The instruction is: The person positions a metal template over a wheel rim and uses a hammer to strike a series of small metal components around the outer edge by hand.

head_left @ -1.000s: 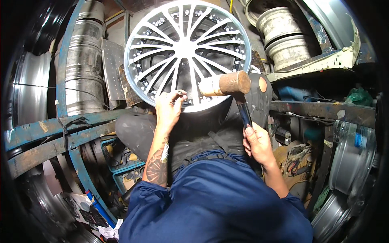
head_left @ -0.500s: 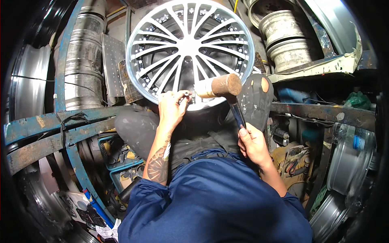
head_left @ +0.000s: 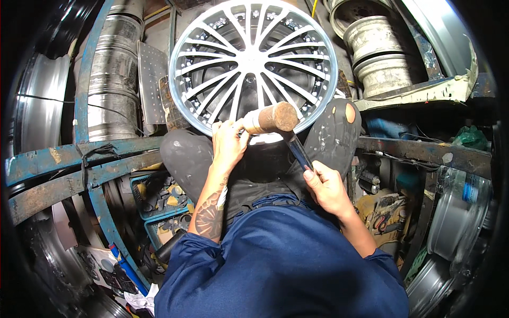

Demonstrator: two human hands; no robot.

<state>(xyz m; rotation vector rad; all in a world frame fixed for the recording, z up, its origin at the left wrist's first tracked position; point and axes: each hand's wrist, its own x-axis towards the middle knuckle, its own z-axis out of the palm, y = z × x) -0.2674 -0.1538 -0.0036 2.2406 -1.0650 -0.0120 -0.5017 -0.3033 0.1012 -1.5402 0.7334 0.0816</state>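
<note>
A silver multi-spoke alloy wheel (head_left: 253, 61) with a dark inner barrel leans before me, its lower edge between my knees. My left hand (head_left: 228, 144) is closed at the wheel's near edge, its fingertips pinching a small metal cylinder, now mostly hidden by the mallet. My right hand (head_left: 327, 188) grips the dark handle of a mallet (head_left: 269, 118). Its worn, cylindrical head has a brown end and a paler end, and the paler end is against or very close to my left fingertips; I cannot tell whether it touches the cylinder.
Stacked bare rims stand in the left rack (head_left: 112, 79) and more rims (head_left: 379, 50) at the back right. Painted metal frame bars (head_left: 53, 159) run along both sides. Blue baskets (head_left: 151, 214) of small parts sit by my left leg. Pliers (head_left: 380, 223) lie at my right.
The mallet head has swung left and slightly down, from right of my left hand to its fingertips. My right hand has shifted slightly with it. My left hand stays at the wheel's edge.
</note>
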